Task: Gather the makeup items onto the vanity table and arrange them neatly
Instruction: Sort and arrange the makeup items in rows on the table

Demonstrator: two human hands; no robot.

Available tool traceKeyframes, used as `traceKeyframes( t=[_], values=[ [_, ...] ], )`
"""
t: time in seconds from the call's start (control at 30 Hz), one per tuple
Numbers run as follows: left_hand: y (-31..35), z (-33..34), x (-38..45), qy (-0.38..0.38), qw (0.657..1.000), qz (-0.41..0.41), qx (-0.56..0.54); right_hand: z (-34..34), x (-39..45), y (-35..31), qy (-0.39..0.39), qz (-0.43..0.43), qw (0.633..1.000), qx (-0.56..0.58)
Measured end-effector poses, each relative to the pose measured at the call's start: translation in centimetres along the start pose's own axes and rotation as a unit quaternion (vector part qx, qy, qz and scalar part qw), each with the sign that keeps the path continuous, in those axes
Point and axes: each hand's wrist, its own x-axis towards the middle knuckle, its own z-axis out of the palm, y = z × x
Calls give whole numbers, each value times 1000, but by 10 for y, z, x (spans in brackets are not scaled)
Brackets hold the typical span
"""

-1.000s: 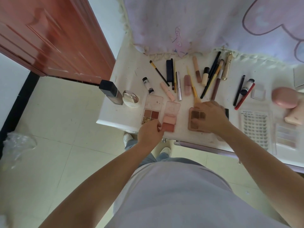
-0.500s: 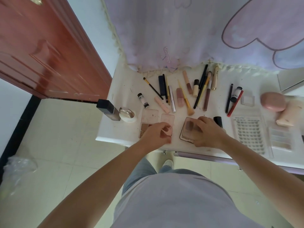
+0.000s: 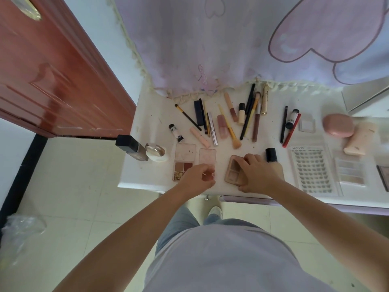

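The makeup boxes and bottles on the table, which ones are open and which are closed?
Four-colour eyeshadow palette: open, clear lid flipped back.
Blush palette: open, left hand pinching its near end.
Brown palette: lies flat, right hand holding it; lid state unclear.
Pink round compact: closed.
Black-capped foundation bottle: capped, lying down.
Lash tray: lying flat.

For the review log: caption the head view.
Both hands straighten palettes at the vanity table's front edge: left hand blush palette, right hand eyeshadow palette.
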Motion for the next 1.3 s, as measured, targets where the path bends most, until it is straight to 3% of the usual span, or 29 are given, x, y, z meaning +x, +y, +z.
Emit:
traceKeyframes(
  t=[0.2, 0.3, 0.43, 0.67, 0.87, 1.0, 1.1, 1.2, 1.3],
  values=[
    [6, -3, -7, -42, 998, -9, -55, -20, -12, -3, -10, -10, 984, 180],
    [13, -9, -14, -86, 985, -7, -147, -36, -26, -11, 0, -61, 973, 222],
    [26, -16, -24, -118, 953, 55, -274, -55, -42, -18, 33, -75, 961, 265],
    [31, -18, -26, -101, 941, 65, -317, -60, -45, -17, -15, -54, 933, 355],
    [17, -12, -21, -118, 928, 23, -353, -59, -39, 7, -64, -16, 851, 521],
    [7, -3, -19, -100, 918, -33, -382, -54, -25, 17, -16, 88, 674, 733],
    [9, 0, -16, -105, 923, -35, -368, -44, -15, 17, 23, 158, 606, 779],
    [7, 7, -19, -86, 941, -43, -324, -33, -7, 11, 44, 191, 603, 773],
    [4, 20, -21, -54, 949, -59, -304, -23, 4, 8, 45, 195, 655, 729]
  ],
)
